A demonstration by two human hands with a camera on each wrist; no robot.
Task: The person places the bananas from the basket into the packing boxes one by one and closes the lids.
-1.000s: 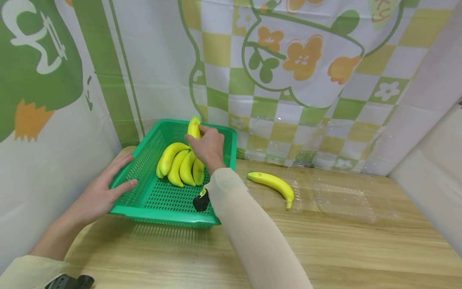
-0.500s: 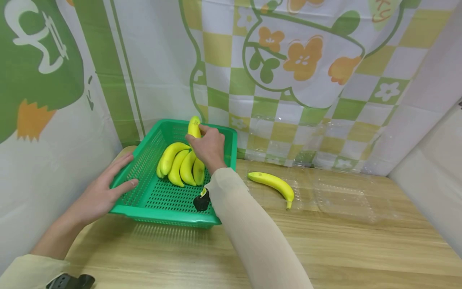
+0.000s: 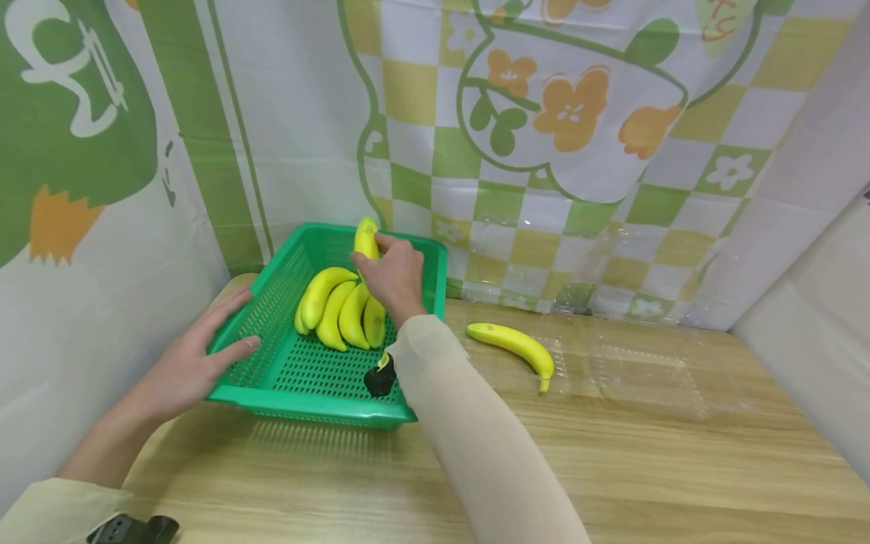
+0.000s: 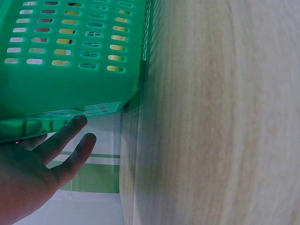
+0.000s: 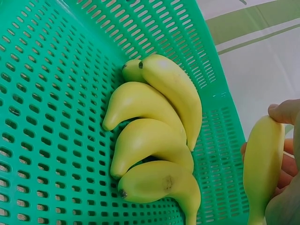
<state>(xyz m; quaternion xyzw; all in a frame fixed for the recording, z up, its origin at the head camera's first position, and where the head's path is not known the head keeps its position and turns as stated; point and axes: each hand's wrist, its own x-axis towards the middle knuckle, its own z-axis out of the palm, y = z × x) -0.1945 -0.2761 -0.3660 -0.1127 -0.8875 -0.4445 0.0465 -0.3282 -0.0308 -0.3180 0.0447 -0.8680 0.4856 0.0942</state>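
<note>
My right hand grips a yellow banana at the far side of a green plastic basket. In the right wrist view, thumb and fingers wrap that banana, held above the basket's rim. Several more bananas lie side by side on the perforated basket floor. At the basket's left side, my left hand rests against the rim, thumb over the edge and fingers outside. The left wrist view shows this hand with its fingers extended under the rim.
Another banana lies in an open clear plastic clamshell box to the right of the basket, on the wood-grain table. A patterned curtain hangs behind, and pale cloth walls stand at both sides.
Almost nothing differs. Both hands, the held banana and the basket keep their places, apart from a very slight shift of the banana upward.
</note>
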